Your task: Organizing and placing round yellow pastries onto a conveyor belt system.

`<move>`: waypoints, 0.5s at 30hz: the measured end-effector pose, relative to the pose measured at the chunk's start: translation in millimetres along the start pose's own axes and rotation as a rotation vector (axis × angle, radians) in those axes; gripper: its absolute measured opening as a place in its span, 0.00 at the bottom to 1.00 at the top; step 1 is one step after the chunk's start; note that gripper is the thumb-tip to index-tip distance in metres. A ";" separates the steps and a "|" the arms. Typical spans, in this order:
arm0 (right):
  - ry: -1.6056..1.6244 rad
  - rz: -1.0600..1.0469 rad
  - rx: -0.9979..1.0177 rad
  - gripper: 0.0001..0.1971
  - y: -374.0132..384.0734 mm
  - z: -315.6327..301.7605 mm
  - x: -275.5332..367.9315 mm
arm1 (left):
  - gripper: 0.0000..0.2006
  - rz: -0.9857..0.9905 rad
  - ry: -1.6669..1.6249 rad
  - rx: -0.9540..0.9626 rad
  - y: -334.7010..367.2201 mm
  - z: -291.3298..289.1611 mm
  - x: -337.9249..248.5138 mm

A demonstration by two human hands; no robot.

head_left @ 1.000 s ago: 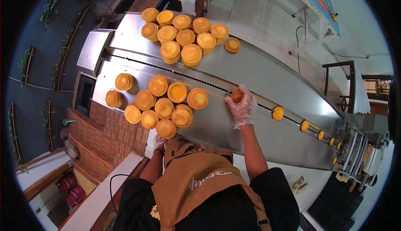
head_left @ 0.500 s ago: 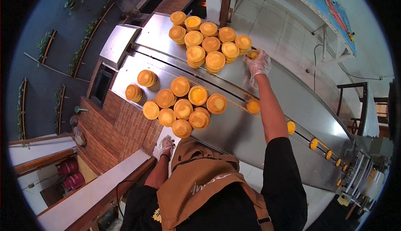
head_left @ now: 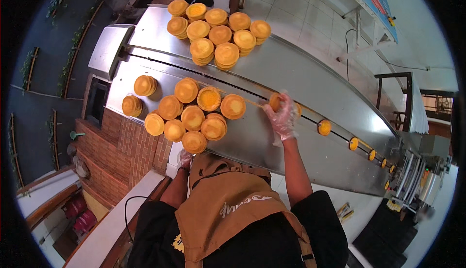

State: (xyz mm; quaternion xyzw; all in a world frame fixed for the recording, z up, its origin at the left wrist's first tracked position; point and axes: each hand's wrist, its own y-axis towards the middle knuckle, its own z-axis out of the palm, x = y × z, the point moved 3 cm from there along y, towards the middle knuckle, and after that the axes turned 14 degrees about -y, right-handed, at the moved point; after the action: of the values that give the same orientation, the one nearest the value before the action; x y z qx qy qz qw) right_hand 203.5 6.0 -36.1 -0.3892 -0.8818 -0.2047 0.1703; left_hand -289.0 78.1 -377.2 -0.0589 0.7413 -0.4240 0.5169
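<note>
Over the chain [head_left: 242,88], the right hand [head_left: 281,113] has come back from the table's far side, where half a second ago it was at a lone tart beside the far stacks [head_left: 226,54]; that tart no longer lies there, so the far group now ends at its last stack and handling is back at the line. Gloved thumb and fingers close round a tart [head_left: 275,100], though whether it is the same one I cannot tell. It sits at the fingertips, just right of the near stacks [head_left: 192,117]; a bit of orange [head_left: 297,109] shows beyond the glove. Farther right, another tart [head_left: 324,127] rides the chain, apart from the hand. The left hand [head_left: 185,158] is low by the table edge; its grip cannot be made out.
</note>
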 end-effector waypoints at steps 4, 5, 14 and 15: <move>0.484 0.212 0.362 0.29 2.9 42.4 -28.6 | 0.16 -0.067 -0.409 -0.175 24.5 -4.2 19.7; 0.354 0.175 0.346 0.28 3.1 50.5 -39.2 | 0.16 -0.040 -0.401 -0.168 24.2 -2.3 14.5; 0.051 -0.654 0.435 0.23 -0.2 14.3 94.7 | 0.15 -0.047 -0.252 -0.075 -7.7 10.1 -92.8; 0.035 -0.634 0.423 0.23 1.3 12.7 90.7 | 0.15 -0.217 -0.184 -0.027 -9.3 20.2 -114.2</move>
State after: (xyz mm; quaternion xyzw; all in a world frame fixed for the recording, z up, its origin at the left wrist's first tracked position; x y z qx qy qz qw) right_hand 144.8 69.1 -5.0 -0.0498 -0.9781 -0.0672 0.1904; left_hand -223.3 120.8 -291.1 -0.1843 0.6857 -0.4599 0.5332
